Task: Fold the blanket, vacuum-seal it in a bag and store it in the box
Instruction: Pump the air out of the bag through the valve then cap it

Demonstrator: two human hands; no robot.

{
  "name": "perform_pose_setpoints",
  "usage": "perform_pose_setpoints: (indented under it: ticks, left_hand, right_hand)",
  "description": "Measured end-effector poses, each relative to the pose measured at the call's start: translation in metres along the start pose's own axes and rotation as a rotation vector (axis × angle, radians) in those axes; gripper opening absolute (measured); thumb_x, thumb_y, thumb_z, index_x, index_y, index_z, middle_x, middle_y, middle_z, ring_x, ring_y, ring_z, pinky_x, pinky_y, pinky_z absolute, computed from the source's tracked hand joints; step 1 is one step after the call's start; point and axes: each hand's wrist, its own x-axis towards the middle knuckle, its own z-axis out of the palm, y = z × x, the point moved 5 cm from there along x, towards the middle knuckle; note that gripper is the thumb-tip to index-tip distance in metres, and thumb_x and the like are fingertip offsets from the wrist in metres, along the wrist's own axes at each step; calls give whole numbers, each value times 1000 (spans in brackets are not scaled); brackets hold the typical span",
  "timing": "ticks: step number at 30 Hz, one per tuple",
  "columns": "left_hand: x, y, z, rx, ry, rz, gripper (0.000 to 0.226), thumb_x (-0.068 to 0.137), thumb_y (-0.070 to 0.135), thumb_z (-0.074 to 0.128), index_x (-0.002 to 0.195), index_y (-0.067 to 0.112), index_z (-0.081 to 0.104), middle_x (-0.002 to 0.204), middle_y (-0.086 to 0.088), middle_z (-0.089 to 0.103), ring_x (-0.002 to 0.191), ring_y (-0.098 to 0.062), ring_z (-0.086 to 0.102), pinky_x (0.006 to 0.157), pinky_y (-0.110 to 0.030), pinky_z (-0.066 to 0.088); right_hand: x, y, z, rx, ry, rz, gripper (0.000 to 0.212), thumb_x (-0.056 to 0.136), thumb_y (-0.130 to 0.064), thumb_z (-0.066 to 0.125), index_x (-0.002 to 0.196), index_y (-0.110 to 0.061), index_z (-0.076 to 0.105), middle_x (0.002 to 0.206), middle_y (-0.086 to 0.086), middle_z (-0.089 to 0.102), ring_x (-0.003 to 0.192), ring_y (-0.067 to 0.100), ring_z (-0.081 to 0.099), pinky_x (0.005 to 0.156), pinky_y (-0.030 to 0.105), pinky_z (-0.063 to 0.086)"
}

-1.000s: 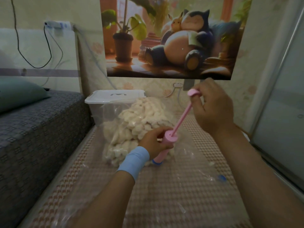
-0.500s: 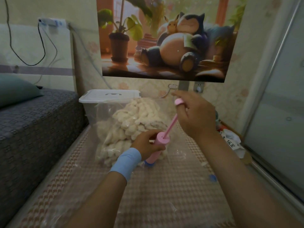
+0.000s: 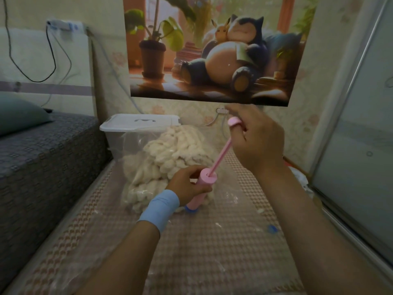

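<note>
Box (image 3: 139, 124): lidded, centre left, behind the bag (image 3: 133, 150)
Bag: clear, on the mat (image 3: 212, 252) at frame centre
Blanket (image 3: 170, 156): cream, bunched inside the bag
Left hand (image 3: 188, 184): fingers curled round the pink pump (image 3: 207, 179) barrel
Right hand (image 3: 258, 143): right of centre, gripping the pump's raised handle

Pump handle (image 3: 234, 121) higher in right hand (image 3: 258, 143).

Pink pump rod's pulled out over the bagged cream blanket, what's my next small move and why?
Probably push the right hand down, driving the thin pink rod back into the pink pump cylinder that the left hand grips against the clear plastic bag. The rod is extended and the cream knitted blanket looks puffy.
</note>
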Motion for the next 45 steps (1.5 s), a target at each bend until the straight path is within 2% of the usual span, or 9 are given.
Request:
perform_pose_setpoints:
  ticks: [2, 8, 15, 17, 21, 23, 32, 39, 45]
  left_hand:
    - [-2, 2, 4, 20, 0, -2, 50, 65, 26, 83, 112, 31, 64, 107, 15, 67, 101, -5, 61, 93, -31, 50]
    - [-9, 4, 18, -120, 8, -45, 43, 68, 41, 69, 109, 39, 57, 102, 12, 66, 94, -7, 63, 88, -38, 55]
    - [-3, -4, 11, -98, -23, -42, 47, 68, 26, 81, 111, 30, 61, 106, 5, 65, 96, -14, 61, 88, -35, 54]
    - [-4, -5, 13, -60, -33, -51, 46, 70, 26, 81, 111, 29, 62, 105, 7, 66, 96, -12, 61, 88, -30, 53]
    - [-7, -7, 18, -92, -26, -78, 42, 75, 27, 76, 114, 28, 61, 101, 8, 67, 95, -11, 62, 89, -33, 53]
    - [-7, -6, 21, -85, -41, -77, 50, 70, 26, 80, 117, 26, 60, 102, 10, 67, 95, -9, 63, 89, -33, 53]
    - [-4, -18, 11, -72, -13, -137, 58, 60, 27, 85, 112, 42, 61, 110, 7, 67, 104, -14, 60, 92, -42, 53]
    - [-4, -26, 21, -136, 32, -167, 43, 49, 46, 75, 91, 47, 66, 95, 6, 71, 95, -19, 65, 85, -46, 56]
    - [-3, -22, 13, -103, -7, -121, 56, 65, 17, 84, 107, 44, 59, 109, 6, 68, 103, -20, 61, 91, -41, 53]
  right_hand:
    - [-16, 2, 13, 28, -50, 43, 34, 97, -26, 42, 119, -18, 68, 101, 0, 65, 79, 14, 58, 62, 28, 46]
    - [-95, 10, 90, -134, -699, 102, 32, 102, -38, 37, 122, -27, 58, 111, 0, 53, 93, 25, 60, 69, 37, 44]
    - [-6, -2, 4, 26, 53, 18, 31, 96, -21, 45, 119, -16, 67, 98, 0, 60, 79, 12, 52, 59, 24, 38]
    - [-22, -1, 18, 31, -14, 30, 34, 96, -22, 43, 118, -15, 67, 98, 1, 61, 83, 14, 54, 63, 26, 37]
    - [-88, 7, 85, -71, -588, 113, 54, 89, -45, 18, 110, -22, 62, 102, 1, 56, 85, 25, 59, 62, 35, 41]
    - [-97, 6, 94, -154, -690, 63, 49, 94, -47, 21, 109, -22, 60, 105, 1, 54, 87, 26, 60, 62, 35, 38]
    - [-4, -20, 16, 92, -9, -46, 32, 96, -22, 44, 114, -15, 69, 98, 0, 61, 81, 8, 49, 60, 23, 37]
    - [-90, 2, 100, -60, -699, 93, 24, 98, -31, 46, 108, -25, 67, 107, -2, 56, 89, 25, 60, 64, 31, 31]
    - [-8, -13, 20, 77, 17, -53, 30, 97, -23, 47, 111, -13, 72, 98, 2, 68, 78, 11, 58, 59, 20, 42]
